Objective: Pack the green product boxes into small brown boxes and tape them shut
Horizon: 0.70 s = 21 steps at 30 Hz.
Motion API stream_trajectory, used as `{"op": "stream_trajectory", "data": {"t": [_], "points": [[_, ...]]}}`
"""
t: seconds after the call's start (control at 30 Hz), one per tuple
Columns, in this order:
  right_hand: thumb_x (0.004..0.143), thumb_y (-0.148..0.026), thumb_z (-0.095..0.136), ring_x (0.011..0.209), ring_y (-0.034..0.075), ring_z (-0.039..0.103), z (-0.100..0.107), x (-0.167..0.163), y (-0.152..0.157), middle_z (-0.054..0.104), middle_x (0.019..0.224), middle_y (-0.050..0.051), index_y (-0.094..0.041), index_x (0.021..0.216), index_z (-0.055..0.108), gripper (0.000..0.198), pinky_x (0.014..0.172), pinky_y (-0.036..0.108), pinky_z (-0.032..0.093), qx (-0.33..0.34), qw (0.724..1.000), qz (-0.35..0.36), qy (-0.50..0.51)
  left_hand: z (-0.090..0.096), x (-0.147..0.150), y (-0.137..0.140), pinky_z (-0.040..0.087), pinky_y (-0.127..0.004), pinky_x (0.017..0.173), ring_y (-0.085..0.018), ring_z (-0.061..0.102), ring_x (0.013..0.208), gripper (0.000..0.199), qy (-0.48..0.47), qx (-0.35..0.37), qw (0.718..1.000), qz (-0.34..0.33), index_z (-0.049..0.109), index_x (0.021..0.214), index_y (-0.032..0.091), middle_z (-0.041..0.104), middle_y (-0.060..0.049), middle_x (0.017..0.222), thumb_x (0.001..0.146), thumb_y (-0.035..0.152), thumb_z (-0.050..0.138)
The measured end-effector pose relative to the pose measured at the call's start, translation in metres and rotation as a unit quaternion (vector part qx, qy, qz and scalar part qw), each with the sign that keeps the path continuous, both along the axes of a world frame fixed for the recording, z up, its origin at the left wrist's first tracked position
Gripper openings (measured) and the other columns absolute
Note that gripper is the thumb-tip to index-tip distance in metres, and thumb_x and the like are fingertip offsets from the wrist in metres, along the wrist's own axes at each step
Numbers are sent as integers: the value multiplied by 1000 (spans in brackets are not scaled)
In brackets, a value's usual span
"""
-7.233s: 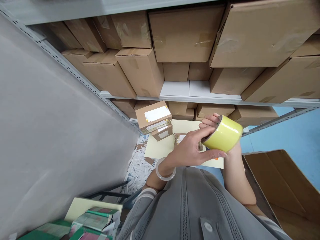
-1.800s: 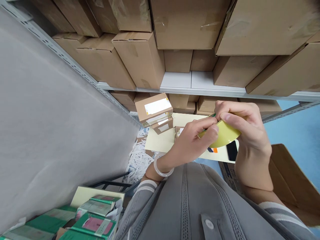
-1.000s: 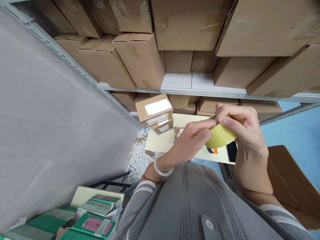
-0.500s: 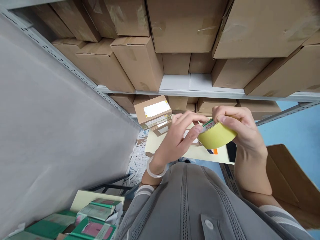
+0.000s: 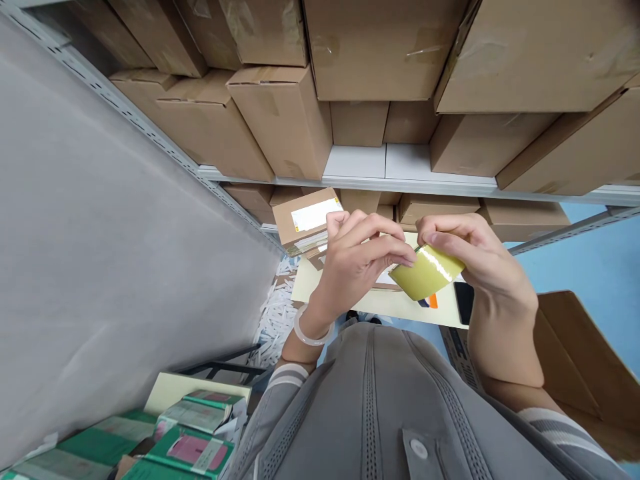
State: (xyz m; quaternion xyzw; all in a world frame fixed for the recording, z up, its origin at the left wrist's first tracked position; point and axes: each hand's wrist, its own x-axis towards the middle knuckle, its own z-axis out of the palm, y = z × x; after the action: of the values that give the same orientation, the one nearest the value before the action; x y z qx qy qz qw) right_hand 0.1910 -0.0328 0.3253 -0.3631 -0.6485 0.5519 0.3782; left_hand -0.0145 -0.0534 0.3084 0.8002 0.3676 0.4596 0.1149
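Observation:
A glossy yellow roll of packing tape (image 5: 427, 275) is held up in front of my body, its outer face toward me and its core now hidden. My right hand (image 5: 470, 250) grips it at the upper right, thumb over the edge and fingers curled behind. From the left, my left hand (image 5: 363, 250) has its thumb and forefinger pressed together at the roll's left edge, the other fingers bent. Behind and below the hands, a pale tabletop (image 5: 315, 287) carries a labelled cardboard box (image 5: 290, 230) and another, partly hidden box.
Shelves (image 5: 360, 160) packed with cardboard boxes (image 5: 280, 120) rise ahead. A grey wall (image 5: 125, 253) stands on the left, with shredded paper (image 5: 275, 327) at its foot. An open carton (image 5: 580, 360) is on the right, a dark phone-like object (image 5: 464, 301) on the table, green packages (image 5: 185, 447) lower left.
The tape roll has been turned so its printed core no longer shows. My left hand has lifted slightly, its thumb and forefinger closing together at the roll's edge. My right hand keeps its grip.

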Motion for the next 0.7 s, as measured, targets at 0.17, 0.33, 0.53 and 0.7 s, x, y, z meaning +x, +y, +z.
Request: {"op": "stream_trajectory", "data": {"t": [0.17,0.33,0.53,0.7], "points": [[89,-35,62,51,9,35,-5,-3,1,43,59,-3,-19,65,54,30,45,25,25,-43,999,-18,6,-7,6,8,29,-36,90,-15,55,83,29,97,51,993,35,63,86,25,66,1,91,104,35,43],[85,-31,63,52,9,38,-15,-1,6,44,61,-2,-19,65,56,25,46,25,27,-64,995,-57,40,-13,8,12,32,-34,89,-15,56,85,33,121,52,989,60,57,87,23,66,0,92,107,30,32],[84,-32,65,54,10,39,-23,7,11,45,63,0,-18,63,57,27,46,25,27,-69,991,-95,71,-18,2,9,33,-33,87,-13,57,83,28,89,23,996,16,54,85,23,66,2,89,107,28,36],[85,-32,64,53,10,37,-26,2,8,43,62,-1,-18,64,58,26,47,25,27,-100,986,-107,83,-21,0,10,36,-32,86,-13,60,89,26,19,11,1000,-18,54,86,22,68,0,95,106,30,39]]}}
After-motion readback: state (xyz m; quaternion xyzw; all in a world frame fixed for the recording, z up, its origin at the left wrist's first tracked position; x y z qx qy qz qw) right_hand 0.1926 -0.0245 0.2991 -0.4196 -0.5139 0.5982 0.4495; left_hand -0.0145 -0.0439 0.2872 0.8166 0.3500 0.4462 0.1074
